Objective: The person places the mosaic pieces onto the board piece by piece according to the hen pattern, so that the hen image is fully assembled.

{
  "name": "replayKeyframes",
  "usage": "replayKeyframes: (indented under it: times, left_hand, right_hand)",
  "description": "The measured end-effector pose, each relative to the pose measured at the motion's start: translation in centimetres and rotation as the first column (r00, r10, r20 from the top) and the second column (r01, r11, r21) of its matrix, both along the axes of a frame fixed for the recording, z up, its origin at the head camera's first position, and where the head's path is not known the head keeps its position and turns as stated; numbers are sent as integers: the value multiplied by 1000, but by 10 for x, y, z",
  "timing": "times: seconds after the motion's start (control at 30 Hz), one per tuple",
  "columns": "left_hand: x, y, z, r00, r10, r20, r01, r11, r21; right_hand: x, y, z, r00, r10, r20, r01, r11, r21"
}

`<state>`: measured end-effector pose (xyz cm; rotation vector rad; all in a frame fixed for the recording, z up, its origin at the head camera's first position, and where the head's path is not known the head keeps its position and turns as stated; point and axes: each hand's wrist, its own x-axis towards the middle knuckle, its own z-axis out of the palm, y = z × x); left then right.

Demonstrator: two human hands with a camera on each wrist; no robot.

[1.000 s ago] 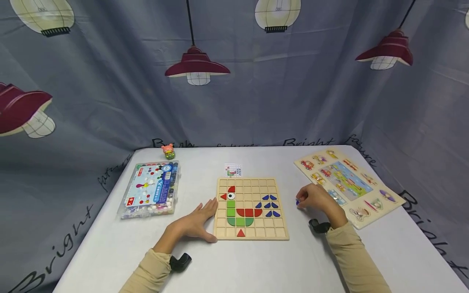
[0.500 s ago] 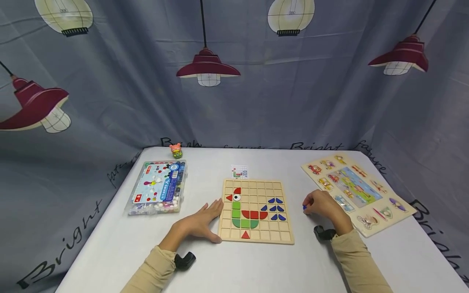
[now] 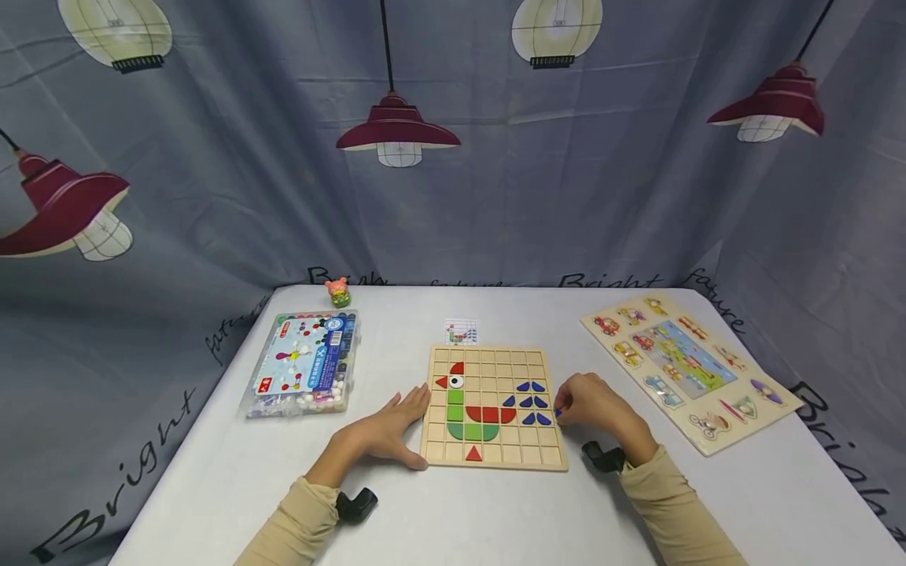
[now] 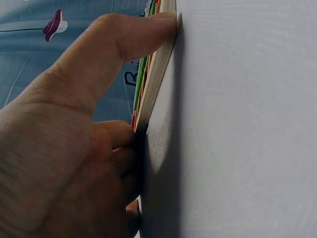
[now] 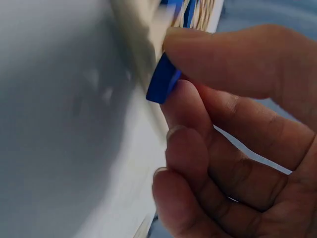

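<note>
Two hands frame what we see from the head view: our left hand (image 3: 388, 428) lies flat on the white counter (image 3: 212, 464), fingers straight and close together, pressed against the left edge of the wooden grid board (image 3: 493, 409), with the thumb along its near left corner. Our right hand (image 3: 593, 405) sits at the board's right edge, its fingers curled and pinching a small blue piece (image 3: 558, 412) just beside the cluster of blue pieces already set in the grid. On the board we also see a red and green figure with a round eye and a red triangle in the bottom row. A small pattern card (image 3: 462, 331) lies just behind the board, a clear box of beads (image 3: 306, 363) sits well to the left with a little pink toy (image 3: 339, 292) behind it, and a peg puzzle board (image 3: 690, 367) lies to the right. From the left wrist view, we see the thumb (image 4: 124, 44) stretched along the board's edge (image 4: 156, 74) and the other fingers tucked against it lower down. From the right wrist view, the blue piece (image 5: 163, 79) is pinched between thumb and forefinger at the board's blurred edge, the remaining fingers (image 5: 198, 163) curled below it.
</note>
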<state>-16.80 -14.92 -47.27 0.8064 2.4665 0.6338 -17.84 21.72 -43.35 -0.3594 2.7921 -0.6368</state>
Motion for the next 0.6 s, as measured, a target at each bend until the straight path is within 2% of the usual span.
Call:
replayKeyframes:
  times: [0.13,0.6]
  left_hand:
    - [1,-1,0,1000,3,4,-3,1000,7]
    - [3,0,2,1000,10,10,-10,1000,7]
  right_hand:
    - [8,-19,-2,998,61,-16,-62,998,-11]
    - [19,-33,-4,999,-13,49,12,1000,27]
